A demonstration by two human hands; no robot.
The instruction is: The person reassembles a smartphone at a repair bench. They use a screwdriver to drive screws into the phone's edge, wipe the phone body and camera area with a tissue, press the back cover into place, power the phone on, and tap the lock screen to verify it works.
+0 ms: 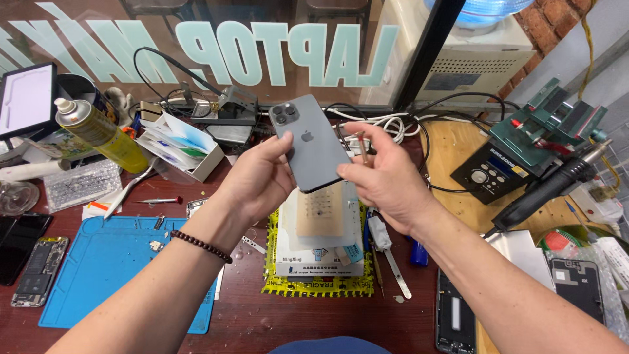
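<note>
A dark grey smartphone point(310, 143) is held up over the workbench, back side facing me, camera lenses at its top left. My left hand point(257, 178) grips its left edge with thumb and fingers. My right hand point(385, 172) pinches its right lower edge and also holds a thin reddish-brown tool point(362, 147) between its fingers. A bead bracelet point(200, 246) sits on my left wrist. Below the phone lies a white box point(321, 252) with a tan pad on top.
A blue work mat point(108, 262) lies at the left, with opened phones point(39, 270) beside it. A yellow spray can point(101, 134) stands at the back left. A hot-air gun point(553, 185) and green clamp point(550, 124) sit right. Cables run along the window. Tweezers point(393, 259) lie near the box.
</note>
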